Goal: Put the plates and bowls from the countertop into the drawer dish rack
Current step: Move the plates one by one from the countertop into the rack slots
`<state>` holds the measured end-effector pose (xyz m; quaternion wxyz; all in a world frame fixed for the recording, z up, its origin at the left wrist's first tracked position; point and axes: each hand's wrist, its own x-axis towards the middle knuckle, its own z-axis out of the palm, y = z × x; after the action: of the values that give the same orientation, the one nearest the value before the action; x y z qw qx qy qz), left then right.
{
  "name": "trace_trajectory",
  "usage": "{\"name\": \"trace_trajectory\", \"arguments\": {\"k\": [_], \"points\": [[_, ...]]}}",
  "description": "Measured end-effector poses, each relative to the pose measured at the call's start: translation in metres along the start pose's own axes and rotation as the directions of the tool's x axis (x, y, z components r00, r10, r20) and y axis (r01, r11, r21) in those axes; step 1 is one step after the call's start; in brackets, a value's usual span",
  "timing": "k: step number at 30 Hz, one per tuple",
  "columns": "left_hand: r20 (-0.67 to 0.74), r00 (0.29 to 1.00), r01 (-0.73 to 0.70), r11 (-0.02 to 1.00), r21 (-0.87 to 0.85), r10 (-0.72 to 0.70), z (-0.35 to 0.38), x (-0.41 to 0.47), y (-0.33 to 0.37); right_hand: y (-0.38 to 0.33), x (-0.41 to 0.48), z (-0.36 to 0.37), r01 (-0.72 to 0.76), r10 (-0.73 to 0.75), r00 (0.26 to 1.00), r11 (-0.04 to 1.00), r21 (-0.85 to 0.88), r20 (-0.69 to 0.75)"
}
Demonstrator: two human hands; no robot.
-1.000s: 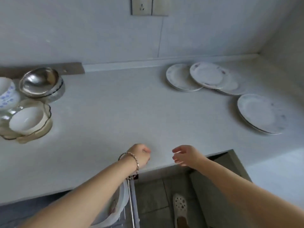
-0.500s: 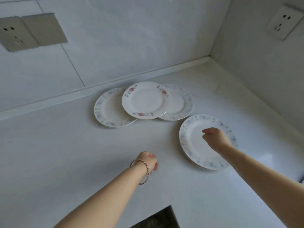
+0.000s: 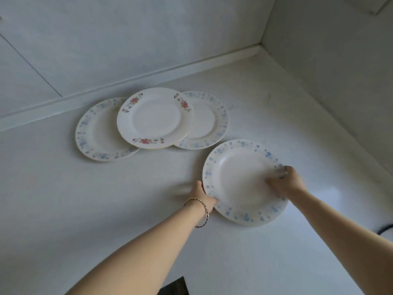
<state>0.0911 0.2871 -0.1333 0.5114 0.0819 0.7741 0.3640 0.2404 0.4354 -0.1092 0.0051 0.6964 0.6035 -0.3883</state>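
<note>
A blue-flowered plate (image 3: 236, 173) lies on the white countertop (image 3: 63, 199) near the right corner. My left hand (image 3: 203, 195), with a bracelet at the wrist, grips its left rim. My right hand (image 3: 284, 180) holds its right rim, fingers blurred. Behind them lie three overlapping plates: a red-flowered plate (image 3: 154, 117) on top, a blue-flowered plate (image 3: 95, 133) under its left side and another blue-flowered plate (image 3: 209, 122) under its right side. The drawer rack and the bowls are out of view.
Two walls meet at the back right corner (image 3: 260, 47) with a raised strip along the back. A dark gap (image 3: 174, 287) shows at the counter's front edge. A dark cable end (image 3: 386, 227) shows at the right border.
The view has swung right from the bowls to the plates. Both hands reached forward; the left went from mid-counter to the near plate's left rim, the right from over the plate to its right rim.
</note>
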Motion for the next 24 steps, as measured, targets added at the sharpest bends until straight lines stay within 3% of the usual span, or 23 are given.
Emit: {"name": "trace_trajectory", "arguments": {"k": [5, 13, 24], "points": [[-0.013, 1.000, -0.009, 1.000, 0.002, 0.010, -0.025, -0.017, -0.013, 0.005, -0.025, 0.010, 0.007, -0.007, 1.000, 1.000, 0.029, 0.000], [-0.107, 0.994, -0.041, 0.989, -0.145, 0.026, -0.128, -0.092, -0.071, -0.024, -0.124, 0.061, 0.207, -0.207, 0.974, 0.978, 0.015, 0.090], [-0.349, 0.936, -0.050, 0.969, -0.241, -0.038, -0.299, -0.239, -0.257, -0.025, -0.351, 0.204, 0.480, -0.439, 0.829, 0.877, -0.037, 0.347]]}}
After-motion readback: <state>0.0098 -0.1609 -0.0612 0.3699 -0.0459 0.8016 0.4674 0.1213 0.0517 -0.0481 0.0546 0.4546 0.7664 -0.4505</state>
